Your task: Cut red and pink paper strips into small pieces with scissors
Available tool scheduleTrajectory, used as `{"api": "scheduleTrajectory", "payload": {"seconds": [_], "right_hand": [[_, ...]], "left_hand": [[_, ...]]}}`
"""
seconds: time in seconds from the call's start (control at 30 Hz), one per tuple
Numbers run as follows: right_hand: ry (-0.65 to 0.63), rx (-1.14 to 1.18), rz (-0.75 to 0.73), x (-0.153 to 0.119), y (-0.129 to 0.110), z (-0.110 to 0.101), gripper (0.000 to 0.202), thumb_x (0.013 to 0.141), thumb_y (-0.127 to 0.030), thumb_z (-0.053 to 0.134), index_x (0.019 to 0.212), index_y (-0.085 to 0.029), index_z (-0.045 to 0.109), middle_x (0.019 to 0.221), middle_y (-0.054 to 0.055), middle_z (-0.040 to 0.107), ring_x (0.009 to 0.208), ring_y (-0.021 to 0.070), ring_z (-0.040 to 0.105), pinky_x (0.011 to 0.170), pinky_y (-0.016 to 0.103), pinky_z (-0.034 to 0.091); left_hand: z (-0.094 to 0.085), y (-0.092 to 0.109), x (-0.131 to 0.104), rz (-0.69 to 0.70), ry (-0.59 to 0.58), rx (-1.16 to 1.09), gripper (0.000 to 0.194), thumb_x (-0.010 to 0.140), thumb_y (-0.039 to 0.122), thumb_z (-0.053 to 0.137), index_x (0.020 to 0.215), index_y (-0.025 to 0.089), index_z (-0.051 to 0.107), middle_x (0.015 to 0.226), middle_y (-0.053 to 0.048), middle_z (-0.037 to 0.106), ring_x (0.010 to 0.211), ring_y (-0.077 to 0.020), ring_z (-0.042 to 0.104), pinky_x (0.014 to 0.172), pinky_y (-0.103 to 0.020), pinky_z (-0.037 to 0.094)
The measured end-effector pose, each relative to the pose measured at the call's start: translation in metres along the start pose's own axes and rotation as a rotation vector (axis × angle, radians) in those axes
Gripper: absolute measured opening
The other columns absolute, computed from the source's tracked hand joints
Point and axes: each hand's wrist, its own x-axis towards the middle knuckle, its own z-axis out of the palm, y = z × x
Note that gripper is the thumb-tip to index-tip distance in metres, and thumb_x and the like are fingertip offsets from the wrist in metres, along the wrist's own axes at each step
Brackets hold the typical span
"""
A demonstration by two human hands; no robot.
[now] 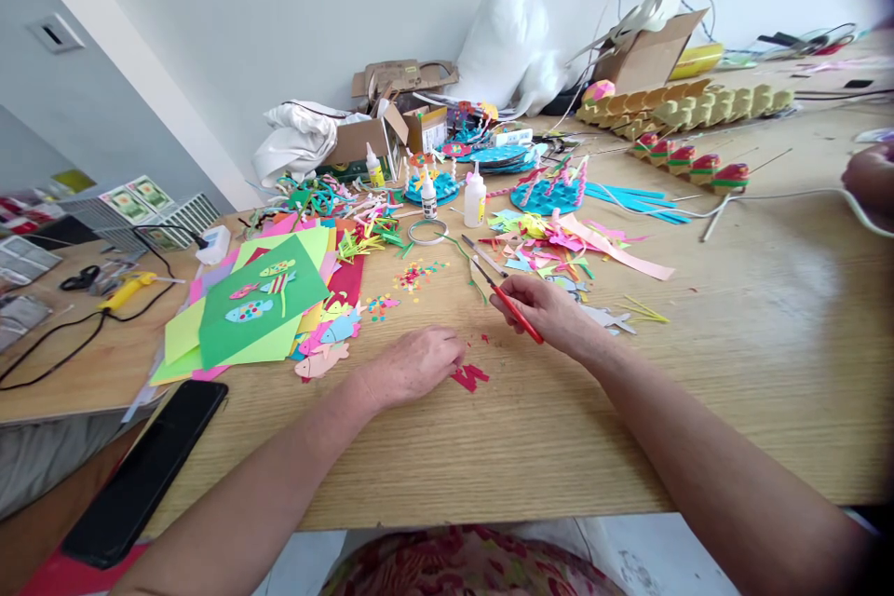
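My right hand [541,312] is closed round a pair of scissors with red handles [523,317], the blades pointing up and left above the table. My left hand [423,363] rests low on the table with its fingers curled together. Its fingertips are beside small red paper strips [471,378], and whatever they pinch is hidden. Tiny coloured paper dots [417,276] lie beyond it. On the left, paper fish with dots and stripes [250,311] lie on a green sheet [216,331]. More cut-out fish [322,360] are heaped beside the sheets.
Glue bottles [475,198] and a tape ring [428,232] stand and lie ahead. Paper scraps [537,247], blue decorated pieces [548,196] and egg cartons [726,107] are farther right. A black phone [150,470] lies front left. Another person's hand [870,177] shows at the right edge.
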Motion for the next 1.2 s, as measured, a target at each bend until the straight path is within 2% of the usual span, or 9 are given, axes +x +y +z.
{"api": "scheduleTrajectory", "payload": {"seconds": [0.17,0.37,0.47,0.57,0.77,1.0,1.2], "right_hand": [[-0.027,0.078,0.005,-0.001,-0.002,-0.002,0.028,0.07,-0.046,0.051,0.068,-0.018,0.05,0.052,-0.004,0.049,0.048,0.0097,0.046,0.043,0.021,0.033],[-0.113,0.381,0.036,-0.006,-0.012,0.003,0.026,0.06,-0.032,0.064,0.07,-0.018,0.045,0.059,-0.006,0.048,0.049,0.0066,0.043,0.043,0.019,0.032],[-0.152,0.437,0.092,-0.009,-0.02,0.012,0.023,0.059,-0.024,0.064,0.07,-0.017,0.045,0.064,-0.004,0.052,0.053,0.0075,0.047,0.048,0.02,0.036],[-0.182,0.436,0.13,-0.014,-0.027,0.02,0.02,0.058,-0.017,0.061,0.069,-0.017,0.045,0.067,-0.002,0.055,0.055,0.0081,0.049,0.05,0.02,0.038],[-0.097,0.413,0.065,-0.019,-0.031,0.031,0.02,0.057,-0.015,0.059,0.068,-0.018,0.044,0.066,-0.003,0.057,0.06,0.0109,0.054,0.054,0.022,0.042],[0.048,0.222,-0.021,-0.019,-0.024,0.041,0.018,0.059,-0.021,0.061,0.065,-0.019,0.044,0.056,-0.004,0.054,0.056,0.0119,0.053,0.05,0.022,0.041],[0.118,0.198,-0.044,-0.021,-0.023,0.043,0.016,0.062,-0.023,0.059,0.067,-0.02,0.044,0.056,-0.004,0.054,0.055,0.0116,0.052,0.05,0.022,0.041]], "left_hand": [[-0.007,-0.001,0.0,-0.068,0.088,-0.015,0.012,0.081,0.016,0.04,0.079,0.017,0.052,0.079,-0.002,0.056,0.074,-0.0136,0.052,0.065,-0.023,0.04],[-0.013,0.004,-0.001,-0.129,0.278,-0.182,0.009,0.08,0.016,0.043,0.076,0.018,0.051,0.072,0.0,0.057,0.067,-0.0107,0.052,0.062,-0.02,0.038],[-0.011,0.006,-0.001,-0.164,0.375,-0.305,0.008,0.077,0.015,0.047,0.071,0.018,0.051,0.069,0.002,0.056,0.065,-0.0098,0.051,0.06,-0.019,0.039],[-0.009,0.008,0.0,-0.209,0.414,-0.488,0.006,0.074,0.013,0.049,0.07,0.017,0.051,0.068,0.003,0.055,0.063,-0.0088,0.05,0.058,-0.018,0.039],[-0.004,0.01,0.002,-0.216,0.402,-0.722,0.004,0.072,0.013,0.049,0.072,0.016,0.051,0.066,0.003,0.054,0.06,-0.0076,0.05,0.055,-0.017,0.04],[0.001,0.008,0.003,-0.219,0.425,-0.758,0.005,0.071,0.014,0.05,0.076,0.017,0.051,0.069,0.002,0.057,0.063,-0.009,0.053,0.058,-0.019,0.042],[0.0,0.005,0.003,-0.277,0.431,-0.792,0.013,0.071,0.017,0.05,0.083,0.016,0.055,0.074,-0.001,0.058,0.067,-0.0109,0.054,0.059,-0.02,0.042]]}}
